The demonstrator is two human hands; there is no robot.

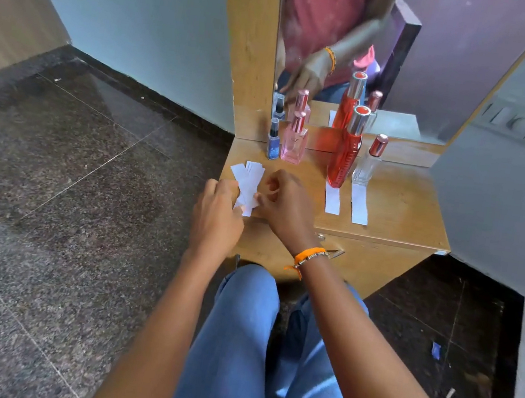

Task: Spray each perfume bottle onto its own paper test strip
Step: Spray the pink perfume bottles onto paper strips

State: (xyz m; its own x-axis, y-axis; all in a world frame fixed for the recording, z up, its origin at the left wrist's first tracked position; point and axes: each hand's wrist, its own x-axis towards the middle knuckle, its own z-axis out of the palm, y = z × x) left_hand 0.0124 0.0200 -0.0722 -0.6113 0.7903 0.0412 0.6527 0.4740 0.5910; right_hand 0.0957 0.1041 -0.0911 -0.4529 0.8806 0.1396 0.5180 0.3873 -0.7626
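Along the back of a small wooden dresser top (401, 211) stand a small blue bottle (273, 141), a pink square bottle (295, 141), a tall red bottle (347, 150) and a clear bottle with a rose cap (369, 161). One white paper strip (332, 199) lies in front of the red bottle, another strip (360, 208) in front of the clear one. Both hands hold a fanned bunch of white strips (247, 180) at the dresser's front left. My left hand (218, 214) grips its lower end and my right hand (282, 201) pinches its right edge.
A mirror (410, 51) behind the bottles reflects them and a person's arm. A drawer with a metal handle (331, 252) sits below the top. Dark stone floor lies to the left, a grey wall with a switch plate (515, 121) to the right. My knees are under the front edge.
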